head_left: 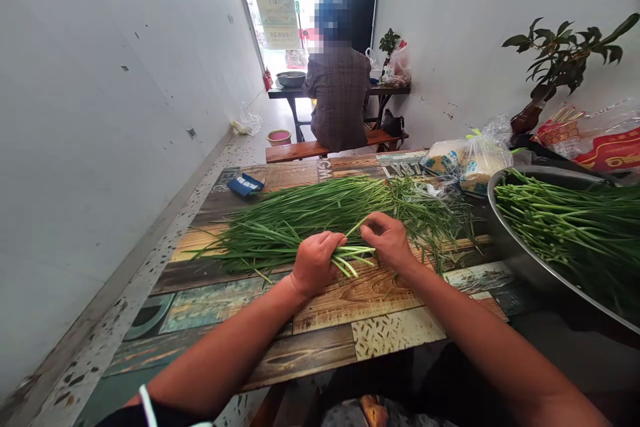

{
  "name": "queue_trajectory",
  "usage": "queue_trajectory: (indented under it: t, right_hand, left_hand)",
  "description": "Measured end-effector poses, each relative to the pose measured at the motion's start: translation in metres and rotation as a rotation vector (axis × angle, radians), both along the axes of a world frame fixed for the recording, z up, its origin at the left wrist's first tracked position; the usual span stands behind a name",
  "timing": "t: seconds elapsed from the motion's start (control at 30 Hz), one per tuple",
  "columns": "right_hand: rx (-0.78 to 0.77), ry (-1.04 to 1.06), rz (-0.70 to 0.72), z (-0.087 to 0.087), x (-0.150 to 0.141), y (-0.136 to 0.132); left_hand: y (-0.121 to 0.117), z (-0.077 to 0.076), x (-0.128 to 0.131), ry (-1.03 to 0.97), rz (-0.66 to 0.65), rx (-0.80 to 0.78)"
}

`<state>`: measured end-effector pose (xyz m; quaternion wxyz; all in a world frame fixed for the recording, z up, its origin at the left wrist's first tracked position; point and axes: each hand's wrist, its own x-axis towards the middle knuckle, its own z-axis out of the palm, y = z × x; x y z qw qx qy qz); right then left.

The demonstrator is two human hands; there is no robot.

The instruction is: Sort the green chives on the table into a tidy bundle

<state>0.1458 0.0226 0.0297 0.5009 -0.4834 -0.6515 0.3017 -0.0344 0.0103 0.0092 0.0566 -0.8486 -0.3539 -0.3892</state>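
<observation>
My left hand [316, 261] is closed around a small bunch of garlic chives [353, 259], whose pale stem ends poke out to the right and whose green leaves trail left. With thumb and finger together, my right hand [387, 237] pinches the end of one chive stem [356, 227] that slants up from the left fist. Just beyond both hands lies a long pile of chives [310, 203] across the table. Loose trimmings [433, 213] are strewn to the right of the pile.
A large metal basin [565, 280] filled with chives stands at the right. Plastic-bagged packages [475, 163] sit behind it, near a potted plant [570, 47]. A blue packet [246, 185] lies on the patterned table [320, 347]. Farther off, a person [337, 97] sits on a bench [295, 151].
</observation>
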Motion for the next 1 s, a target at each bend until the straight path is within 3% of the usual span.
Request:
queue_trajectory:
  t: [0.3,0.43,0.5,0.57,0.7,0.87,1.0]
  right_hand:
    - [0.157,-0.134,-0.191,-0.001,0.013,0.010]
    - [0.112,-0.128,-0.393,0.000,0.038,0.024]
    - [0.063,-0.217,-0.422,0.001,0.051,0.029]
    - [0.105,-0.328,-0.334,0.002,0.060,0.031]
    - [0.344,-0.481,-0.102,0.007,0.057,0.024]
    - [0.344,-0.627,-0.085,0.012,0.044,0.014]
    - [0.469,-0.646,0.110,0.011,0.045,0.017]
  left_hand:
    - [0.001,-0.001,-0.003,0.015,0.011,-0.021]
    - [0.002,-0.003,-0.003,-0.002,0.012,-0.035]
    - [0.003,-0.004,-0.003,-0.004,0.015,-0.031]
    - [0.003,-0.005,-0.003,-0.002,0.014,-0.026]
    - [0.004,-0.004,-0.004,0.004,0.017,-0.013]
    - [0.004,-0.002,-0.004,0.036,0.017,-0.018]
    - [0.005,-0.003,-0.005,0.064,0.014,0.033]
